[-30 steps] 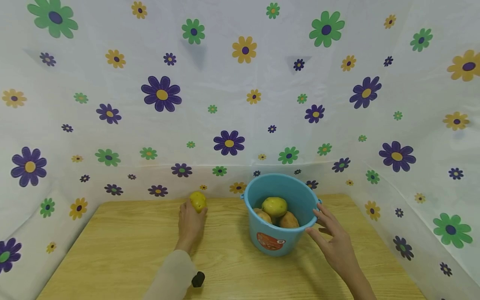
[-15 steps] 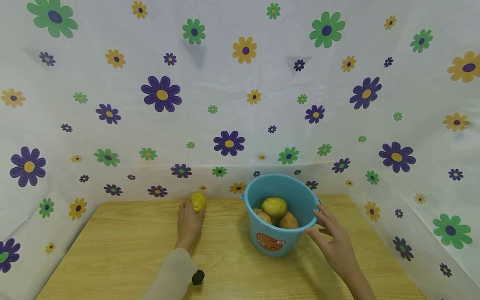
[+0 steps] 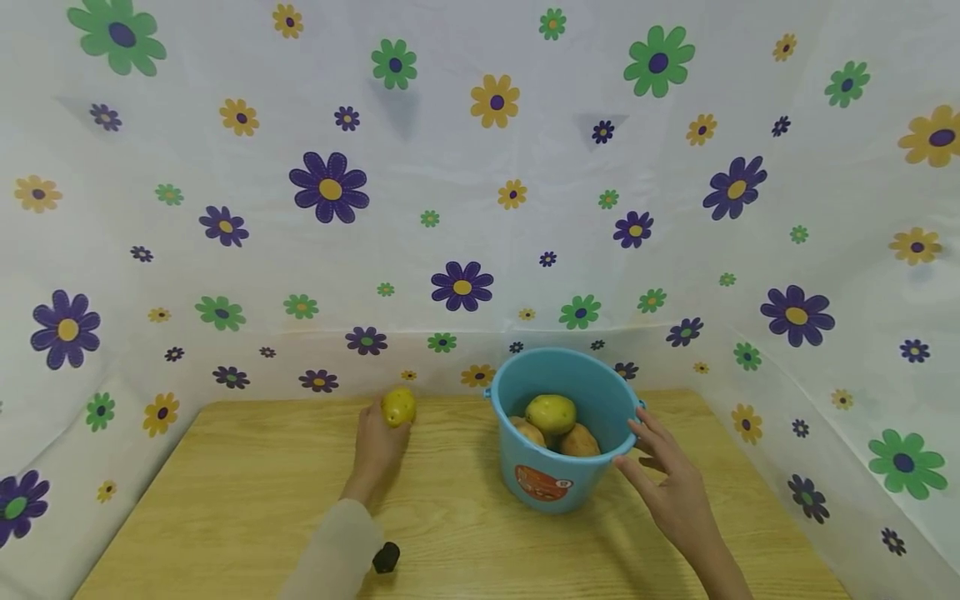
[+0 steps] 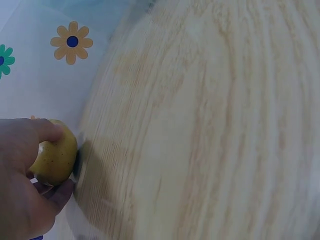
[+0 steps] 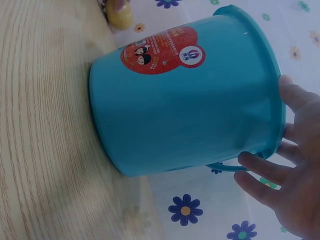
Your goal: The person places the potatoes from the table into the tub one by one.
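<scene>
My left hand [image 3: 377, 442] grips a yellow potato [image 3: 400, 407] near the table's back edge. In the left wrist view, the thumb and fingers curl around the potato [image 4: 57, 157]. A blue bucket [image 3: 528, 479] stands to its right with a red label on its side. Inside lie a yellow potato [image 3: 551, 413] and two browner ones [image 3: 579, 442], partly hidden by the front wall. My right hand [image 3: 671, 483] touches the bucket's right rim with spread fingers. The right wrist view shows the thumb against the rim and two fingers beside the bucket's handle [image 5: 230, 168].
The wooden table [image 3: 247, 492] ends at the back and sides against a white sheet [image 3: 420, 150] printed with flowers. A small black device [image 3: 386, 557] sits at my left sleeve's cuff.
My left forearm has swung slightly left while the hand stays on the potato. The head view has shifted a little. The bucket and right hand hold their places.
</scene>
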Available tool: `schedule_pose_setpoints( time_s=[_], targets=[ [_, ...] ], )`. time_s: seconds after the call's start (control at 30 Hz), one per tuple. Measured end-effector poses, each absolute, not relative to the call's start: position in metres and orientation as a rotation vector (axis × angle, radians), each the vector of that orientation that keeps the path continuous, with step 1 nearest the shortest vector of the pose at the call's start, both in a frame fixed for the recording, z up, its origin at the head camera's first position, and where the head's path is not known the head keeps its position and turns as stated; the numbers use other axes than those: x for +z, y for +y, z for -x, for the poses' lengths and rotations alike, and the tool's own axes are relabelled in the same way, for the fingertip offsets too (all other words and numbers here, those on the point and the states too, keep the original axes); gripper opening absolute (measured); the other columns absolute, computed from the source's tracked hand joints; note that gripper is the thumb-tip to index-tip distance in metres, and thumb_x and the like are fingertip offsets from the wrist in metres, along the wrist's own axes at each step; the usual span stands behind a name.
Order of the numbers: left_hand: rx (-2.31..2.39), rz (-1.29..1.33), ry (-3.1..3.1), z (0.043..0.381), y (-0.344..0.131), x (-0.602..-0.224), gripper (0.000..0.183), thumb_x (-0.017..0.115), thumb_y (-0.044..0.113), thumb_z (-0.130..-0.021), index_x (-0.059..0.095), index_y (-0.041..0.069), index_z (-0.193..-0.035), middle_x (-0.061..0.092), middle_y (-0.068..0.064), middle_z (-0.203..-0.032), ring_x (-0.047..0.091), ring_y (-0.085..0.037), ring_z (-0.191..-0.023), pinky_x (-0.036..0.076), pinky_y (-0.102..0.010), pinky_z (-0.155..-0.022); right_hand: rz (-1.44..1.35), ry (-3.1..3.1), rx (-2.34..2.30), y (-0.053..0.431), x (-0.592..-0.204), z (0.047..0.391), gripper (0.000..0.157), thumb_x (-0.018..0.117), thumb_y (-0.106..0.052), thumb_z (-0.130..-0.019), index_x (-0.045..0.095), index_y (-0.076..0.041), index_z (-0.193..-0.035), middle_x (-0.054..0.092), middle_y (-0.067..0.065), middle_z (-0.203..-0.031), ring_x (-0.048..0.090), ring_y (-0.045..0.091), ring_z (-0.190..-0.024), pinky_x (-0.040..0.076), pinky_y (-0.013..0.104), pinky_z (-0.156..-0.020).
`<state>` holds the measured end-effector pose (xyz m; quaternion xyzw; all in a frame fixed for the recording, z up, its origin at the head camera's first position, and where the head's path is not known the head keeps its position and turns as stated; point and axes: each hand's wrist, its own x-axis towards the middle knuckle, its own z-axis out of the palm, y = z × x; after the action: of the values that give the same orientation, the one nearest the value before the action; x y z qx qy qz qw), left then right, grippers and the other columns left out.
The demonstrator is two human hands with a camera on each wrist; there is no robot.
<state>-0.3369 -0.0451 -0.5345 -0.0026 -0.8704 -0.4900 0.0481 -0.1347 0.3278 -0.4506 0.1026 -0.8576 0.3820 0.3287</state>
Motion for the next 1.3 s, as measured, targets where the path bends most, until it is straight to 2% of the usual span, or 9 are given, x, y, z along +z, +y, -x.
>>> schedule_pose_setpoints(
  time_s=[0.17, 0.57, 0.9, 1.3],
  targets=[
    [-1.518, 0.059, -2.664, 0.332, -0.053, -0.533, 0.076, 0.071, 0.01, -0.095, 0.03, -0.009, -0.156, 0.037, -0.036, -0.149, 0.042, -0.052, -0.136, 0.032, -0.063, -0.116, -0.266, -2.24, 1.017, 0.327, -0.45, 0.134, 0.059, 0.08, 0.008, -0.084, 0.059, 0.007, -0.139, 0.048, 0.022, -0.153, 0.054, -0.013, -0.115, 0.052, 0.01, -0.085],
    [-1.459, 0.091, -2.723, 0.322, -0.069, -0.521, 0.072, 0.075, 0.011, -0.092, 0.039, -0.009, -0.151, 0.046, -0.035, -0.141, 0.048, -0.051, -0.13, 0.036, -0.064, -0.113, -0.26, -2.242, 1.022, 0.327, -0.451, 0.134, 0.059, 0.079, 0.008, -0.085, 0.058, 0.009, -0.139, 0.049, 0.022, -0.153, 0.054, -0.013, -0.115, 0.049, 0.007, -0.086],
    [-1.428, 0.229, -2.722, 0.305, -0.074, -0.497, 0.069, 0.076, 0.013, -0.091, 0.044, -0.006, -0.149, 0.051, -0.03, -0.142, 0.052, -0.046, -0.126, 0.042, -0.063, -0.108, -0.279, -2.228, 1.031, 0.326, -0.45, 0.135, 0.059, 0.079, 0.01, -0.084, 0.057, 0.01, -0.139, 0.048, 0.023, -0.153, 0.055, -0.012, -0.115, 0.051, 0.009, -0.085],
    [-1.458, 0.369, -2.732, 0.276, -0.07, -0.458, 0.072, 0.078, 0.015, -0.091, 0.043, -0.005, -0.151, 0.053, -0.027, -0.144, 0.057, -0.041, -0.124, 0.051, -0.057, -0.103, -0.286, -2.235, 1.019, 0.327, -0.451, 0.135, 0.059, 0.079, 0.01, -0.084, 0.057, 0.009, -0.14, 0.048, 0.024, -0.153, 0.054, -0.013, -0.114, 0.051, 0.009, -0.084]
  ],
)
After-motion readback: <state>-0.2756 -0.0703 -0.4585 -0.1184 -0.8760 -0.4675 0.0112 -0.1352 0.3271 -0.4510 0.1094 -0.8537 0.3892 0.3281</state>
